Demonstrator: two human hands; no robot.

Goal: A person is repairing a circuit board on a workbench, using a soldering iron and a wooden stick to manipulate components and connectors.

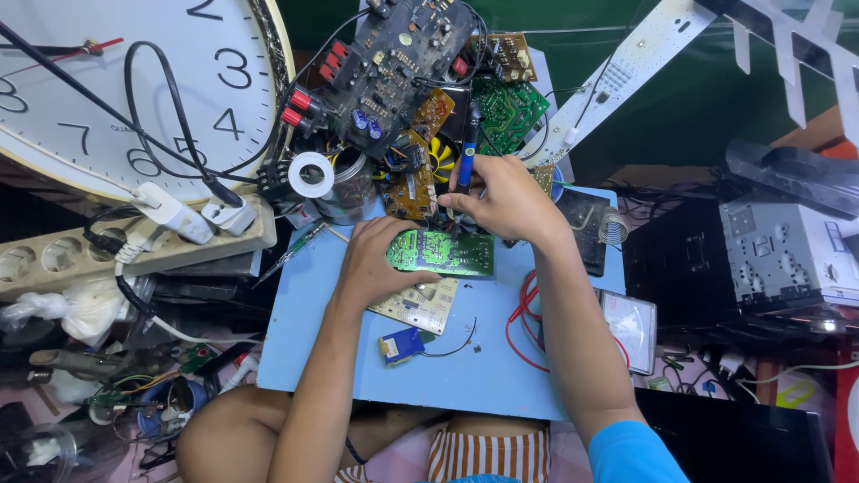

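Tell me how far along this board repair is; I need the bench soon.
Done: the green circuit board lies on the blue mat, bare of any casing. In hand: the left hand steadies it while the right hand holds a blue soldering iron at its top edge. Left: cannot tell how many joints remain.

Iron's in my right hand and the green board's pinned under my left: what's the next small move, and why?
Probably lower the iron tip onto the green board's top edge. The right hand holds it just above that edge, and the left hand already steadies the board on the blue mat.
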